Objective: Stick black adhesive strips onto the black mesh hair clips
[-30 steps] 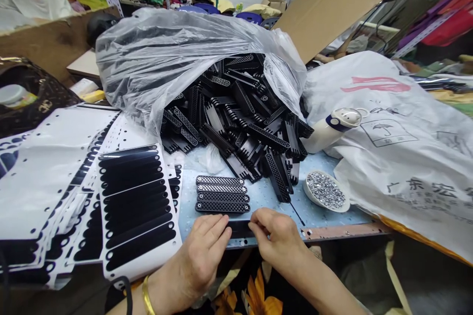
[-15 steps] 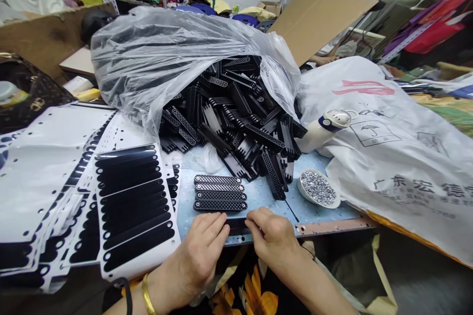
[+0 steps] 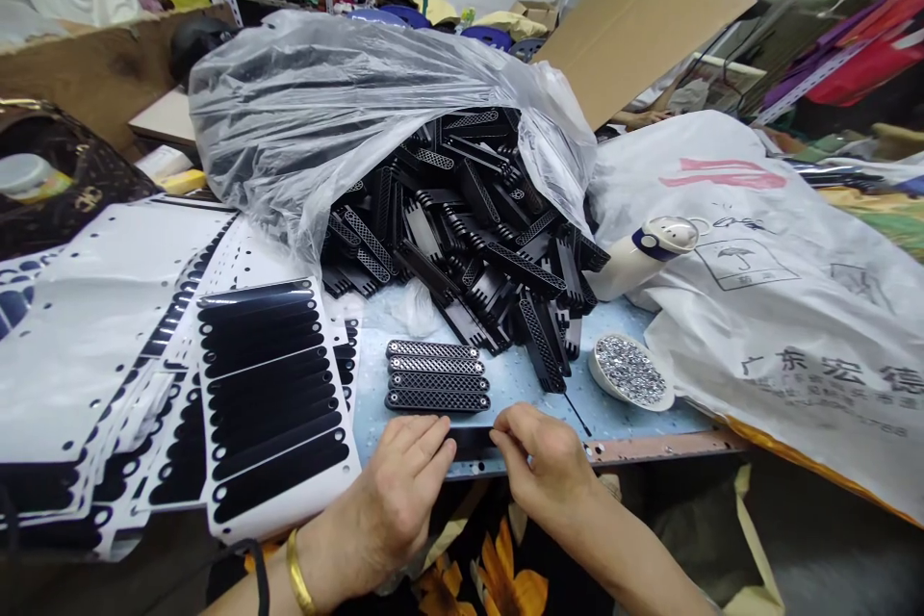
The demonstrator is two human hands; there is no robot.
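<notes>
Between my hands, at the table's front edge, lies a black bar-shaped piece (image 3: 473, 444) with a smooth face showing. My left hand (image 3: 404, 476) covers its left end, fingers together and pressed on it. At the other end my right hand (image 3: 540, 457) pinches the piece between thumb and fingers. Just beyond it several black bars with a diamond-mesh pattern (image 3: 437, 375) are lined up in a row, a small screw-like dot at each end. To their left a sheet of black oblong stickers (image 3: 270, 404) rests on other sheets.
A clear plastic bag (image 3: 289, 106) spills a heap of black slotted pieces (image 3: 462, 231). On the right are a white bowl (image 3: 604, 383) of small silvery parts, a white bottle (image 3: 625, 260) and a big white sack (image 3: 780, 308). A thin black rod (image 3: 577, 414) lies near the edge.
The whole view has shifted slightly, so everything sits a little farther right. My right fingers seem a bit farther from the left hand; both hands stay on the black piece.
</notes>
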